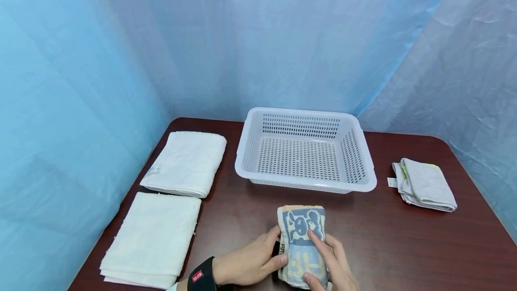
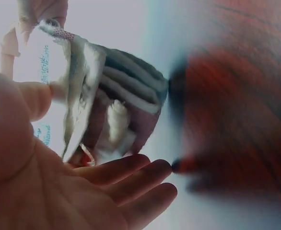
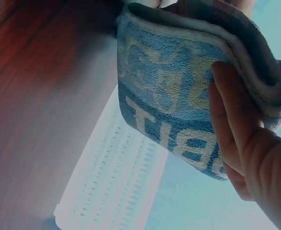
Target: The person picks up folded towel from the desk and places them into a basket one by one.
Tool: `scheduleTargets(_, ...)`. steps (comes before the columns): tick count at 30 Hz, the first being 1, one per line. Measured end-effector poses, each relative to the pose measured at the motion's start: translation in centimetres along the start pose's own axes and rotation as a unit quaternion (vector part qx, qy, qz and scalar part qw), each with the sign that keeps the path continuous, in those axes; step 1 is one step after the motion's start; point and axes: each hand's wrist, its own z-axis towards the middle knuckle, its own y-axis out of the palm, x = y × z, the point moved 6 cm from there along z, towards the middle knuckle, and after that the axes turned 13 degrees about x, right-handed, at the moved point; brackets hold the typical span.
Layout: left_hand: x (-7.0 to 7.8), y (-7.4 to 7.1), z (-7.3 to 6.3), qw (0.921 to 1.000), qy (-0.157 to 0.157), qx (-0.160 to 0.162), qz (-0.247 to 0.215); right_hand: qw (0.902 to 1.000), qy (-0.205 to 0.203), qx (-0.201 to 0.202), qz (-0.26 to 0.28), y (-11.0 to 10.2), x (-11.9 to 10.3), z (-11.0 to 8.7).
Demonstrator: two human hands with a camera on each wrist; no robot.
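Note:
A small folded towel [image 1: 303, 246] with a blue and cream cartoon pattern is at the front middle of the table, between both hands. My left hand [image 1: 252, 257] holds its left side, the thumb at the near part of the edge. In the left wrist view, the thumb touches the towel's white face [image 2: 52, 72], while the other fingers [image 2: 140, 179] stretch out along its far side. From the right, my right hand [image 1: 333, 264] grips the towel, index finger and thumb on the patterned top. Its fingers [image 3: 231, 105] lie against the lettered blue face [image 3: 169, 91] in the right wrist view.
Behind the towel stands a white perforated plastic basket [image 1: 304, 181]. Two folded white towels, a far one [image 1: 187, 160] and a near one [image 1: 151, 237], lie at the left. A folded grey-white cloth [image 1: 428, 185] lies at the right. Blue curtains [image 1: 258, 44] surround the dark table.

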Motion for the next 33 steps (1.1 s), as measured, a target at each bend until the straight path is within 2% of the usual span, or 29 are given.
scheduleTargets(4,0.1,-0.1,0.0,0.9977,0.0,0.0,-0.067,0.9997,0.009,-0.006,0.024,0.1,-0.1,0.2)
scheduleTargets(7,0.2,-0.2,0.0,0.9911,-0.011,-0.006,-0.132,0.9976,0.025,-0.013,0.064,0.2,-0.1,0.4)
scheduleTargets(11,0.4,-0.5,0.1,0.9778,-0.031,-0.011,-0.207,0.9911,0.054,-0.021,0.12,0.2,-0.1,0.5)
scheduleTargets(19,1.0,-1.0,0.2,0.9541,-0.045,0.001,-0.296,0.9877,0.04,-0.009,0.151,0.0,-0.4,0.7)
scheduleTargets(23,1.1,-1.4,0.1,0.9449,-0.054,0.019,-0.322,0.9851,0.043,-0.006,0.167,0.0,-0.2,0.7)
scheduleTargets(25,1.1,-1.6,0.1,0.9449,-0.056,0.033,-0.321,0.9837,0.05,-0.007,0.173,0.0,-0.1,0.7)
scheduleTargets(29,1.3,-2.0,0.1,0.9503,-0.051,0.06,-0.301,0.9806,0.069,-0.019,0.182,0.2,0.3,0.8)
scheduleTargets(33,1.7,-2.2,0.0,0.9468,-0.042,0.065,-0.312,0.9776,0.098,-0.036,0.183,0.4,0.7,0.7)
